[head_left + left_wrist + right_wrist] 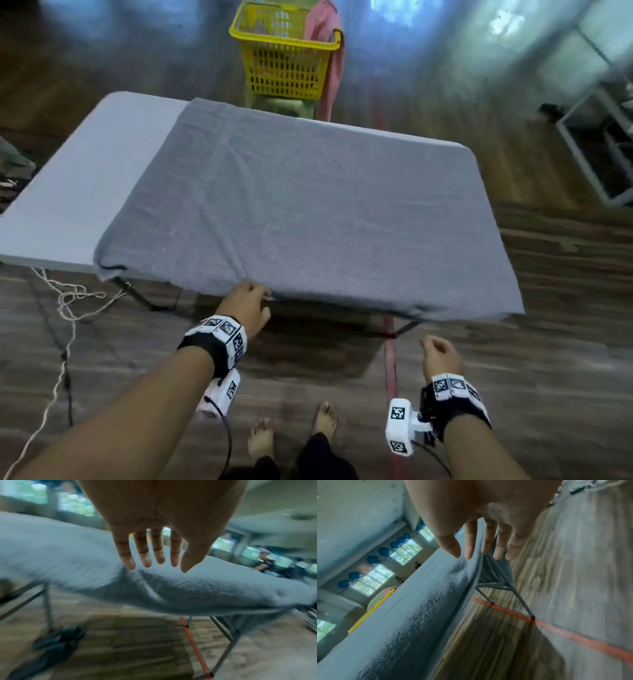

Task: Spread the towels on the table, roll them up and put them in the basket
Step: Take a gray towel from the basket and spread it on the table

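Observation:
A large grey towel (308, 205) lies spread flat over the right part of the grey folding table (78, 178), and its near edge hangs over the table's front. My left hand (251, 298) is at that near edge with straight, slightly spread fingers (145, 555) just above the towel (205, 588), holding nothing. My right hand (440, 353) hangs free in front of the table, below the towel's edge, with relaxed fingers (488, 540) and nothing in it. Beyond the table a yellow basket (284, 58) has a pink towel (329, 51) draped over its right rim.
The basket stands on a green stool (284, 104). A white cord (65, 308) trails across the floor at the left, near a table leg (137, 296). A red tape line (388, 359) runs over the wooden floor. A white frame (599, 137) stands at the right.

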